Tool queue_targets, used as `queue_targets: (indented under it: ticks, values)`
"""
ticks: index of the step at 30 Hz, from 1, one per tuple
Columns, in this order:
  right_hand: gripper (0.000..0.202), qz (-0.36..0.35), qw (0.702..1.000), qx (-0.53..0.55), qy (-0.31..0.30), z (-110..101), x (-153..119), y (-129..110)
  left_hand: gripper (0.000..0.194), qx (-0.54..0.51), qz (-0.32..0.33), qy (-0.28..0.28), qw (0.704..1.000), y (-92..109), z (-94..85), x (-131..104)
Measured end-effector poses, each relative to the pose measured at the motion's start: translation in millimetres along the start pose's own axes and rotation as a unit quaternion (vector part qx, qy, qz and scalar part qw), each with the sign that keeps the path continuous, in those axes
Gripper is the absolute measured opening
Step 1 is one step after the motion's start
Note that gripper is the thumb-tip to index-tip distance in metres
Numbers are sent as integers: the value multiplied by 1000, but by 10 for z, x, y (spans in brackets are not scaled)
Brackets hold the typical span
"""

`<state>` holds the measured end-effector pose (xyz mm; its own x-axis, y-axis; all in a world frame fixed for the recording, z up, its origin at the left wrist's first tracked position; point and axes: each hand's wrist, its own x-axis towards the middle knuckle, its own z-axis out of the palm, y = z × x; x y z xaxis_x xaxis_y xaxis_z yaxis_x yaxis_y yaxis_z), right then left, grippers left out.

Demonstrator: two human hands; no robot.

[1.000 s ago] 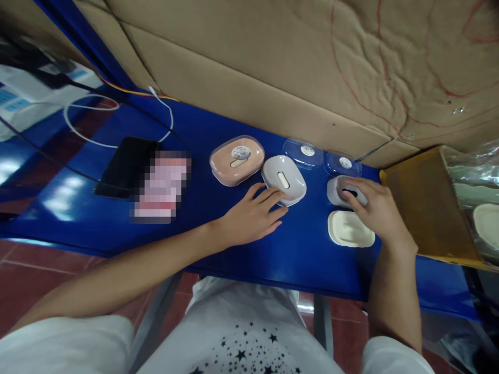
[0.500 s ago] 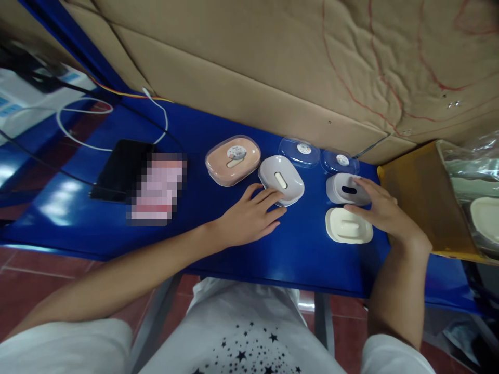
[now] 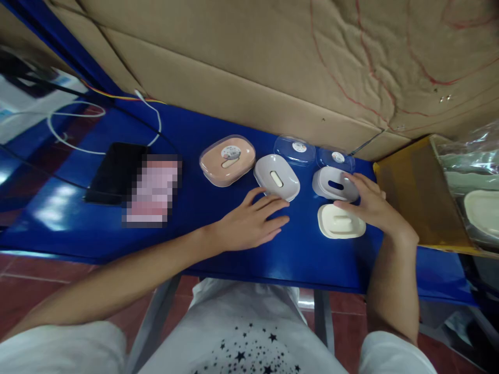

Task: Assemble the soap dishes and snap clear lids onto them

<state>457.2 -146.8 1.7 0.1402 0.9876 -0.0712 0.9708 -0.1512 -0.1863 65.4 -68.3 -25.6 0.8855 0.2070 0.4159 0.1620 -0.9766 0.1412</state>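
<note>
My right hand [image 3: 372,202] curves its thumb and fingers round the right end of a grey oval soap dish base [image 3: 323,183] with a dark slot in its top. Just in front of that base lies a cream oval piece [image 3: 342,222] with a raised bar. My left hand [image 3: 253,221] is open, fingers spread, at the front edge of a pale grey soap dish [image 3: 278,182] with a cream insert in its slot. Whether its fingertips touch this dish I cannot tell.
A peach soap dish [image 3: 230,167] under a clear lid sits to the left. Two clear lids [image 3: 290,153] [image 3: 331,162] lie behind. A black device [image 3: 117,174] and blurred-out phone-like object [image 3: 152,189] lie left, near a white cable [image 3: 158,117]. A cardboard box [image 3: 424,197] stands right.
My right hand has shifted the grey soap dish base slightly left. My left hand has drawn a little away from the pale grey dish. The whole view has moved slightly.
</note>
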Motion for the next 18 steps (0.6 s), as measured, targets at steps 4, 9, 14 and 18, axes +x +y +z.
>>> queue_targets:
  ticks: [4,9,14,18]
  values:
    - [92,-50,995,84,-1,50,76,-79,23,-42,56,-12,997,236,80,176]
    - [93,-97,987,120,42,46,135,-145,49,-21,110,-42,993,443,354,517]
    - [87,-99,984,111,99,-37,113,-147,54,-18,102,-73,992,393,511,592]
    - [88,-94,987,92,92,-76,81,-140,49,-15,90,-78,993,337,421,499]
